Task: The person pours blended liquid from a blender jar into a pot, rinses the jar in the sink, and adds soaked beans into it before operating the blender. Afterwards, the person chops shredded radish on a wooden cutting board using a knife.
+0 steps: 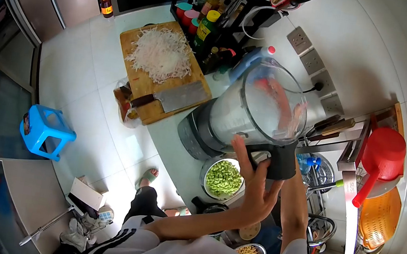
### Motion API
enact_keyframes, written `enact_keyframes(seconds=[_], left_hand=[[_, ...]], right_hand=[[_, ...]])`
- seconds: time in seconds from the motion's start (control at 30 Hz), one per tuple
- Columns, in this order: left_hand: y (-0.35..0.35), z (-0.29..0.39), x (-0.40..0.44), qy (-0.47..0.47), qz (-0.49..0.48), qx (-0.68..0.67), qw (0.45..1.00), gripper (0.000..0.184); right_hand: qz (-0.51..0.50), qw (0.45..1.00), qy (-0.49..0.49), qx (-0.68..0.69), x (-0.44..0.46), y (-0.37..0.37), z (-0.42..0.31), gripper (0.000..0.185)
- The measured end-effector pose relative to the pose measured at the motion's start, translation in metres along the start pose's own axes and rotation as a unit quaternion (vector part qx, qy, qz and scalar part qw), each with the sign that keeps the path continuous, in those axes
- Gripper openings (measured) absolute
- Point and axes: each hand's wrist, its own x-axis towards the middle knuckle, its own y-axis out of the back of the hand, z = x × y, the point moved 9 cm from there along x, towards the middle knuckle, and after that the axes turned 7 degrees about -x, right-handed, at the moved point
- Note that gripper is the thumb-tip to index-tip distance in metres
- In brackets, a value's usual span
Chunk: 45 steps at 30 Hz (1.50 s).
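A large clear blender jug [229,112] with a black handle [282,163] stands tilted in view on its dark base [193,135]. My left hand [258,181] is at the handle, its fingers bent around it and one fingertip against the jug's lower side. Behind the handle, my right forearm reaches up to the jug's far side; my right hand [284,105] shows blurred through the clear plastic, against the jug. Beside the base sits a bowl [204,172] of chopped green pieces [224,178].
A wooden board [127,54] bears white shreds [161,54] and a cleaver [182,96]. Bottles [205,29] stand behind it. Wall sockets [312,62], a red ladle [383,153] and an orange basket [380,216] are at right. A blue stool [47,131] stands on the floor.
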Motion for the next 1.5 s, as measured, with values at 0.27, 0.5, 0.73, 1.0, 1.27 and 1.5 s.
enact_keyframes(seconds=[0.27,0.5,0.73,1.0,1.27,1.5], left_hand=[[-0.032,-0.007,0.008,-0.046,0.059,0.032,0.997,0.045],[-0.036,-0.015,0.012,-0.059,0.092,0.035,0.993,0.040],[-0.027,-0.016,0.014,-0.085,0.087,0.003,0.993,0.043],[0.025,-0.029,0.010,-0.084,-0.103,0.013,0.991,0.070],[0.086,-0.114,0.115,0.002,-0.262,0.076,0.962,0.100],[0.072,-0.148,0.104,0.124,-0.302,0.003,0.945,0.112]], right_hand=[[0.015,0.996,-0.023,-0.084,0.011,0.006,0.004,0.095],[0.085,0.962,-0.043,-0.256,0.015,0.028,-0.009,0.092],[0.138,0.928,0.045,-0.343,-0.095,-0.014,-0.070,0.074],[0.295,0.841,0.065,-0.448,-0.102,-0.016,-0.070,0.065],[0.356,0.813,0.104,-0.449,-0.106,-0.024,-0.061,0.065],[0.310,0.849,0.138,-0.405,-0.107,-0.025,-0.057,0.062]])
